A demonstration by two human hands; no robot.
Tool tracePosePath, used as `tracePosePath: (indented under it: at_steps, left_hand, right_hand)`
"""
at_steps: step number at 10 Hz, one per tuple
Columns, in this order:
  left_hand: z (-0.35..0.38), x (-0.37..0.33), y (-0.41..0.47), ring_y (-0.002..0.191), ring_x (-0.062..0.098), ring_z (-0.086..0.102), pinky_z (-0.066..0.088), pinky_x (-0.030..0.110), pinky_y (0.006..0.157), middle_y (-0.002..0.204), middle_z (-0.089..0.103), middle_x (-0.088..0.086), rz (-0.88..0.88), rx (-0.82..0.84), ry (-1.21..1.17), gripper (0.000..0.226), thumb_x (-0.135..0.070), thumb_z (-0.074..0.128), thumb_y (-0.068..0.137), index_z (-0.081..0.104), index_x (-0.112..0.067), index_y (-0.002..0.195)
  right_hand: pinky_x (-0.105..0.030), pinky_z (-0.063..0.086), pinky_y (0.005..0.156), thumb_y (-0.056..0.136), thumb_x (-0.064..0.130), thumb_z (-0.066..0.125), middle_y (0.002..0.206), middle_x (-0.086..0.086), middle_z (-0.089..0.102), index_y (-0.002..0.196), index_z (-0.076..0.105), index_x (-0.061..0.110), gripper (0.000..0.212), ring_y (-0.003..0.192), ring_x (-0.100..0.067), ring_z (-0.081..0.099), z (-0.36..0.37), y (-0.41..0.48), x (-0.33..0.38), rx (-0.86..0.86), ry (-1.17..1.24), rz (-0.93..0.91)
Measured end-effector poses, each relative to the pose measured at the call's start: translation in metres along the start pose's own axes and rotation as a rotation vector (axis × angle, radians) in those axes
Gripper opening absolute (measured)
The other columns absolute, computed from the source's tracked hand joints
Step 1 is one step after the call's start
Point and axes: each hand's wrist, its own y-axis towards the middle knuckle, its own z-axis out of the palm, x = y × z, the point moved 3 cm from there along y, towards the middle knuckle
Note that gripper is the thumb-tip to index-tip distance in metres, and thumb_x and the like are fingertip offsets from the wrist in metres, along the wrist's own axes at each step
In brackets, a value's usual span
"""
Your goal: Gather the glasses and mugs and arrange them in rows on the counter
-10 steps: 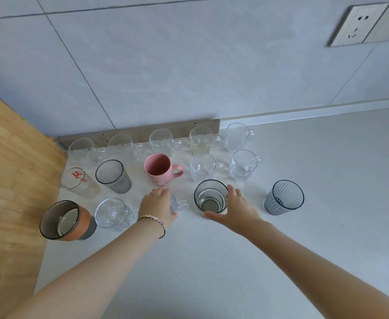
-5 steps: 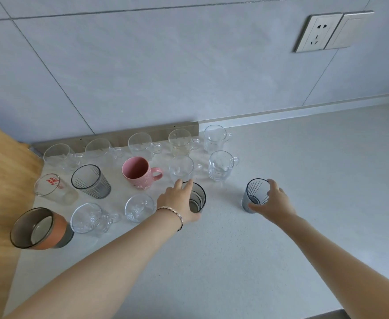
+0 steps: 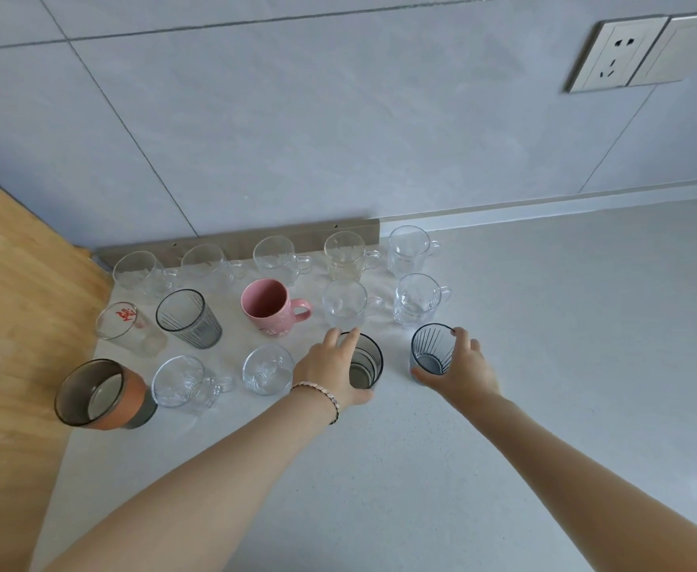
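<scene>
Glassware on surface (image 3: 503, 406), three rows nearly filled. Left hand (image 3: 330, 371) grasping smoked tumbler (image 3: 365, 361); right hand (image 3: 458, 365) grasping striped tumbler (image 3: 431, 350), closing front row. Remaining: final alignment, release.

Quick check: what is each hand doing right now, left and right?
Left hand: closed around a grey glass.
Right hand: closed around a ribbed grey glass.

Head camera looks steeply down, close over the counter (image 3: 503, 406) toward the wall (image 3: 338, 117).
</scene>
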Motion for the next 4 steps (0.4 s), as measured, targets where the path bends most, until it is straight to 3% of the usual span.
tracePosePath:
  at_steps: [1,2,3,4]
  left_hand:
    - [0.001,0.000,0.000,0.134,0.024,0.037,0.047,0.040,0.099,0.155,0.016,-0.001,-0.012,0.011,0.000,0.096,-0.050,0.068,0.073,0.011,-0.028,0.147]
    - [0.000,-0.002,-0.008,0.145,0.026,0.017,0.035,0.043,0.111,0.159,0.003,0.004,0.000,0.024,0.062,0.096,-0.051,0.063,0.077,0.006,-0.025,0.149]
    - [-0.006,-0.008,-0.027,0.140,0.031,0.025,0.027,0.040,0.112,0.153,0.020,0.015,0.083,-0.104,0.102,0.077,-0.040,0.061,0.081,0.024,-0.016,0.144]
    - [-0.018,-0.014,-0.052,0.117,0.030,0.049,0.038,0.034,0.095,0.128,0.051,0.011,0.207,-0.148,0.133,0.032,-0.022,0.051,0.087,0.055,-0.009,0.116]
  right_hand:
    - [-0.036,0.048,0.090,0.072,0.041,0.078,0.135,-0.014,0.048,0.148,0.007,0.002,0.111,0.119,-0.028,0.055,-0.002,-0.004,-0.006,0.085,-0.005,0.008]
    - [-0.032,0.046,0.092,0.080,0.036,0.072,0.127,-0.013,0.053,0.141,0.023,0.000,0.085,0.114,-0.024,0.055,-0.002,-0.021,-0.018,0.263,-0.202,0.076]
    - [-0.027,0.043,0.096,0.085,0.038,0.062,0.132,-0.006,0.051,0.130,0.045,0.008,0.056,0.121,-0.022,0.050,0.004,-0.046,-0.023,0.461,-0.397,0.048]
    - [-0.027,0.041,0.099,0.089,0.037,0.055,0.139,-0.005,0.048,0.135,0.045,0.011,0.053,0.128,-0.021,0.046,-0.002,-0.064,-0.009,0.436,-0.416,-0.001]
